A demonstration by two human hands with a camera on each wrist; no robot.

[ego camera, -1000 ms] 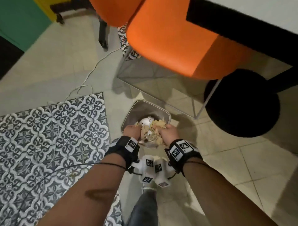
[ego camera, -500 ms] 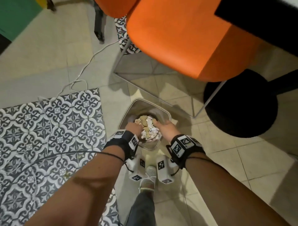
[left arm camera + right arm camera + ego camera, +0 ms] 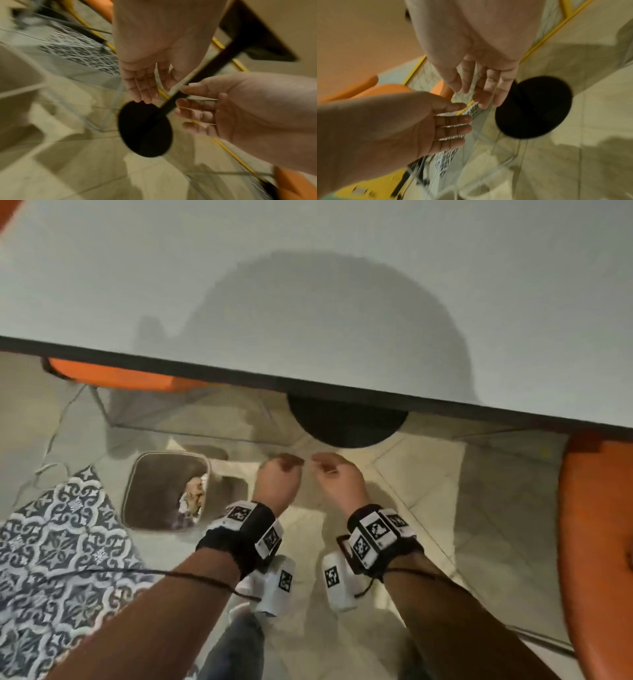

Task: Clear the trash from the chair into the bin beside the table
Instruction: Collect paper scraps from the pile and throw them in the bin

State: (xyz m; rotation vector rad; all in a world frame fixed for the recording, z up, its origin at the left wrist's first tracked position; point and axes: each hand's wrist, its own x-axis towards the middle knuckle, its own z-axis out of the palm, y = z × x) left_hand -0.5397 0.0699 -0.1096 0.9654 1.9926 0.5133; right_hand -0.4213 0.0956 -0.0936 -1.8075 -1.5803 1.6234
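Note:
The metal bin (image 3: 137, 491) stands on the floor at the left of the head view, with crumpled paper trash (image 3: 193, 496) showing against its right inner wall. My left hand (image 3: 278, 474) and right hand (image 3: 337, 477) hang side by side over bare floor to the right of the bin, apart from it. Nothing is in either hand. The wrist views show the left hand (image 3: 142, 83) and the right hand (image 3: 484, 88) with relaxed, nearly straight fingers and bare palms. One orange chair (image 3: 120, 376) sits half hidden under the table edge; its seat is out of sight.
A grey table top (image 3: 308, 285) with a dark edge fills the upper head view, its black round base (image 3: 346, 424) just beyond my hands. A second orange chair (image 3: 596, 542) stands at the right edge. A patterned rug (image 3: 58, 559) and a white cable (image 3: 48, 453) lie left.
Both hands have let go of the paper trash, which now lies in the bin. They have lifted out and moved right of it. The head view has swung up onto the table top.

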